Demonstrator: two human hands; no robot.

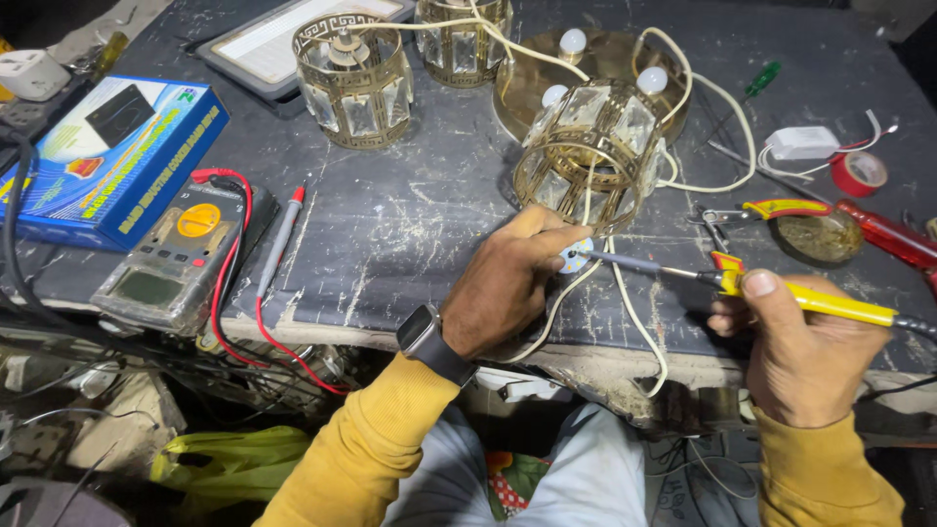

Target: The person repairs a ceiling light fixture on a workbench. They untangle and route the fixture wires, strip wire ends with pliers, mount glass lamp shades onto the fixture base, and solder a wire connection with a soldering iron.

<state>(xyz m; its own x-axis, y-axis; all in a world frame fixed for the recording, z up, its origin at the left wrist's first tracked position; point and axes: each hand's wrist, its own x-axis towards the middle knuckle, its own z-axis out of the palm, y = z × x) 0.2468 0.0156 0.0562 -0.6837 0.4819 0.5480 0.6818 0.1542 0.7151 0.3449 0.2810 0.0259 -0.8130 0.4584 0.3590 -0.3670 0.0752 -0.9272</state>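
My left hand [508, 283] pinches a small round white LED board [576, 256] with cream wires trailing from it, just below a brass and crystal lamp shade [590, 146] lying tilted on the dark worktable [390, 215]. My right hand [800, 356] grips a yellow-handled soldering iron [820, 303]. Its metal tip points left and touches the LED board. A dark smartwatch sits on my left wrist.
Two more brass shades [356, 83] stand at the back by a round brass base with white bulbs [571, 44]. A multimeter [176, 249] with red probes and a blue box [107, 156] lie left. Red tape [859, 174], pliers [771, 210] and a white driver [800, 141] lie right.
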